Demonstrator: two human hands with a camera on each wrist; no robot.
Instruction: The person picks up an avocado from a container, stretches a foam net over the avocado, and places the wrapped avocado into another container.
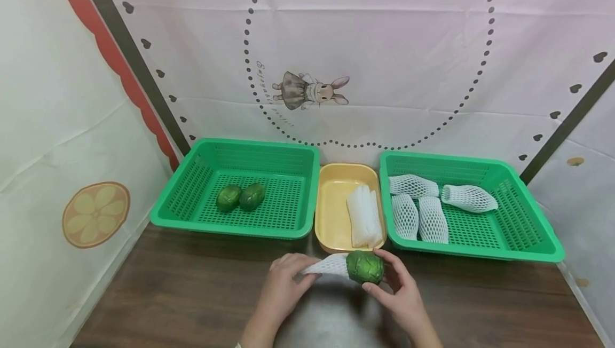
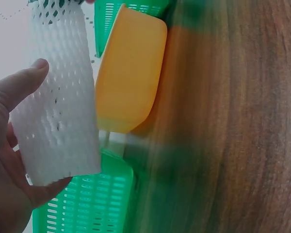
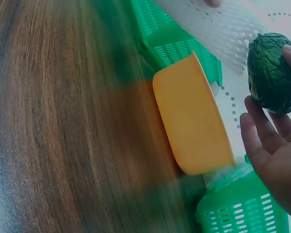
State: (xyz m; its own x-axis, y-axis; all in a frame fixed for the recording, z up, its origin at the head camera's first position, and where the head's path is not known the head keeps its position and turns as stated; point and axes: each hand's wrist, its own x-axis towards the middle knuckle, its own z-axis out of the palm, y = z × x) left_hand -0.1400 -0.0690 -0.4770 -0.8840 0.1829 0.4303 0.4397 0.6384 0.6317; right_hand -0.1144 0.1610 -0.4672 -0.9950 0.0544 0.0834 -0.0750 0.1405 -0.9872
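Between my hands, above the table in front of the yellow tray, is a round green wrapped item [image 1: 365, 267] with a crinkled, shiny skin; its kind is unclear. My right hand [image 1: 401, 292] grips it from the right, thumb and fingers on opposite sides. A white foam net sleeve [image 1: 331, 265] touches its left end, the mesh spread at that edge. My left hand [image 1: 290, 281] holds the sleeve's far end; in the left wrist view the thumb lies across the sleeve [image 2: 63, 107] with fingers behind. The right wrist view shows the green item [image 3: 274, 73] at the sleeve's mouth.
Two similar green items [image 1: 240, 197] lie in the left green basket [image 1: 235, 228]. A yellow tray [image 1: 331, 209] holds a stack of flat white sleeves [image 1: 365, 217]. The right green basket [image 1: 533, 230] contains several items in white net sleeves [image 1: 468, 198]. A patterned cloth hangs behind.
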